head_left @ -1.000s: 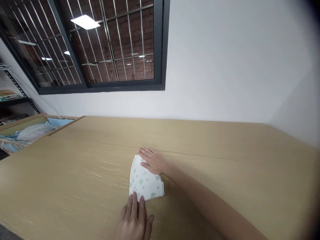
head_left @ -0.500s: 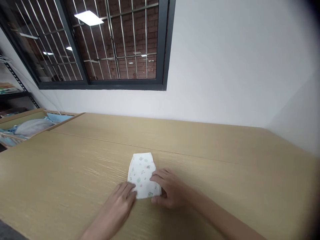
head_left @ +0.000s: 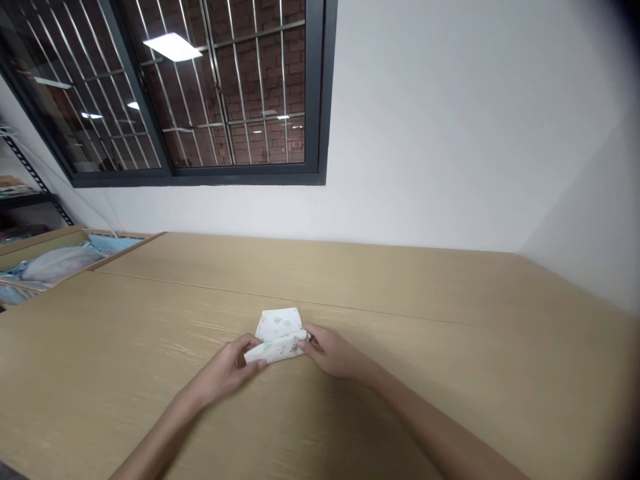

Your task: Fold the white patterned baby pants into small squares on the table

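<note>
Item 1: small white cloth (head_left: pixel 278 333), printed with pale green and pink motifs, folded. Lying on the near half of a light wooden table (head_left: pixel 450 313), about mid-width, just this side of the seam between the 2 tabletop boards. Near edge lifted and doubled over toward the far edge; far part flat on the wood.

Item 2: left hand (head_left: pixel 227 369). Reaching in from the lower left, bare forearm across the table. Fingers curled around the left end of the raised fold, pinching the cloth.

Item 3: right hand (head_left: pixel 333 352). Reaching in from the lower right, forearm long across the table. Fingers bent, gripping the right end of the same fold, opposite the left hand.

Item 4: surroundings. Wooden tray (head_left: pixel 75 248) at the far left edge, well apart from the hands, holding pale grey and blue fabric (head_left: pixel 53 263). Dark-framed window (head_left: pixel 200 93) with metal bars above the table, brick wall behind the glass, ceiling lights reflected in it. White wall (head_left: pixel 450 133) behind and to the right. Dark shelf (head_left: pixel 20 197) at the far left, contents too small to tell.
</note>
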Tool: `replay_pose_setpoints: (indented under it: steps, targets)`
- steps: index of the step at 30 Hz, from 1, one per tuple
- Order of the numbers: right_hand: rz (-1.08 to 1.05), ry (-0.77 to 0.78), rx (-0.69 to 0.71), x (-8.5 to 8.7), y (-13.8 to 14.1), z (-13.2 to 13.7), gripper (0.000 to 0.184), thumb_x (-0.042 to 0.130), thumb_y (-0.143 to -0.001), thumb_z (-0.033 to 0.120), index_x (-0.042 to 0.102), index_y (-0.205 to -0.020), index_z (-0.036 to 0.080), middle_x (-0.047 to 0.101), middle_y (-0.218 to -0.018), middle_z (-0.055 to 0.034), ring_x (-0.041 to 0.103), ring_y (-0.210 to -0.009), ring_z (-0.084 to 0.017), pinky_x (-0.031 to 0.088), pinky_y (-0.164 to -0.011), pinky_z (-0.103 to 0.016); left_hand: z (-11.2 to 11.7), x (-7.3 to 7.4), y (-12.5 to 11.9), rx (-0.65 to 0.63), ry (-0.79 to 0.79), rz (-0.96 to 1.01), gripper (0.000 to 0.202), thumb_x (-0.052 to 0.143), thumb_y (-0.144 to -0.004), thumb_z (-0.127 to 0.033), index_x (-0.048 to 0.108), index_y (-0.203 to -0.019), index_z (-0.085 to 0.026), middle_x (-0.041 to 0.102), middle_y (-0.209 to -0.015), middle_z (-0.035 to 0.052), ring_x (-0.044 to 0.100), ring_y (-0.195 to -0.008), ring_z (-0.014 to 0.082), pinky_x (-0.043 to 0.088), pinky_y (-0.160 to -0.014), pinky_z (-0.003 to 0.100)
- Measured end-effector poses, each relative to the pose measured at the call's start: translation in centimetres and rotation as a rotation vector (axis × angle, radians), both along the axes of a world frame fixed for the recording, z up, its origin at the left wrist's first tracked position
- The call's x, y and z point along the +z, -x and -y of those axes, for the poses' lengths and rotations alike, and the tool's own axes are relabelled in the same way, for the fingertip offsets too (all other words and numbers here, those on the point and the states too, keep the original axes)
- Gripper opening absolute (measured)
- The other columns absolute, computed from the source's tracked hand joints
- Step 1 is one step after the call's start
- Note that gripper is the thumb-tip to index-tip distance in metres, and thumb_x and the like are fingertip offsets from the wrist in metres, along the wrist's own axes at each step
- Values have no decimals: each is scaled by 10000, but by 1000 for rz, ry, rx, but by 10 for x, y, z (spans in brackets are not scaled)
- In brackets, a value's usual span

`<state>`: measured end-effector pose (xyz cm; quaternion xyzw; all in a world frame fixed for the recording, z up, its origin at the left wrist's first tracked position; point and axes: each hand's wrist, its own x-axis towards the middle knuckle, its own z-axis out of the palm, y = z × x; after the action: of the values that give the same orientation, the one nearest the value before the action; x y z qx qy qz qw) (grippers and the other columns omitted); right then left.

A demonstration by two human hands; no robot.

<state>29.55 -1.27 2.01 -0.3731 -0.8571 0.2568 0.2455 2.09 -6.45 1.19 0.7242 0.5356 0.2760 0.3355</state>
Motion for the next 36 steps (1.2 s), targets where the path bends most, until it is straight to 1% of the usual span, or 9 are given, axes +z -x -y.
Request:
replay_pose_setpoints:
  steps: [3,6,11,19,23,27,30,33,36]
  targets:
    - [-38,116,-43,-1,8,-9,282,415,-1034,439,606,-1042,232,710,-1000,-53,650,-866,-231,476,-737,-335,-26,-2,-1,61,-63,-37,269,560,-900,-403,621,-1042,-183,690,-946,25,603,-815,173,457,-726,275]
    - [-11,134,-175,-8,17,-26,319,386,-1039,479,562,-976,220,684,-958,-61,634,-869,-233,444,-720,-324,-53,2,-1,72,-93,-93,273,586,-855,-371,610,-1048,-179,682,-907,18,600,-790,174,443,-696,274]
    - [-20,101,-253,-25,30,-54,253,363,-1059,383,524,-959,214,669,-918,-62,625,-829,-214,400,-676,-295,-77,5,-2,83,-111,-170,287,538,-855,-299,585,-1113,-183,682,-895,24,617,-775,183,437,-676,279]
    - [23,2,-316,-37,39,-68,220,374,-1068,328,517,-945,215,657,-911,-55,600,-797,-188,360,-668,-283,-72,-8,-23,207,-175,-349,272,378,-951,-182,513,-1188,-190,665,-1148,103,625,-1033,208,443,-869,312]
    - [43,-16,-328,-38,43,-76,197,414,-1058,293,533,-929,204,658,-919,-62,602,-827,-185,364,-700,-282,-68,-17,-35,293,-184,-480,329,347,-950,-123,509,-1235,-140,637,-1204,178,636,-1056,257,452,-878,364]
    - [36,-18,-311,-40,44,-85,173,463,-1041,301,558,-941,196,679,-923,-72,626,-844,-197,382,-704,-284,-64,-22,-42,371,-239,-571,349,331,-947,-91,532,-1232,-109,650,-1161,193,653,-1036,284,475,-869,396]
    - [24,-13,-323,-43,42,-89,151,503,-1026,316,570,-992,186,687,-884,-66,644,-819,-199,411,-697,-282,-60,-24,-46,446,-329,-609,367,323,-962,-108,531,-1261,-63,649,-1160,227,632,-1090,336,477,-923,478]
    - [2,-36,-366,-42,42,-88,184,492,-1031,331,571,-1053,167,688,-982,-103,654,-916,-224,463,-783,-316,-59,-28,-49,475,-435,-602,419,318,-993,-170,472,-1355,-25,584,-1327,264,559,-1245,374,440,-1033,544]
    - [-38,-253,-383,-34,45,-78,264,377,-1059,274,561,-1193,140,627,-1219,-169,595,-1142,-258,454,-978,-397,-61,-40,-52,406,-560,-508,523,344,-1029,-336,379,-1452,-30,452,-1515,254,422,-1426,348,384,-1154,527]
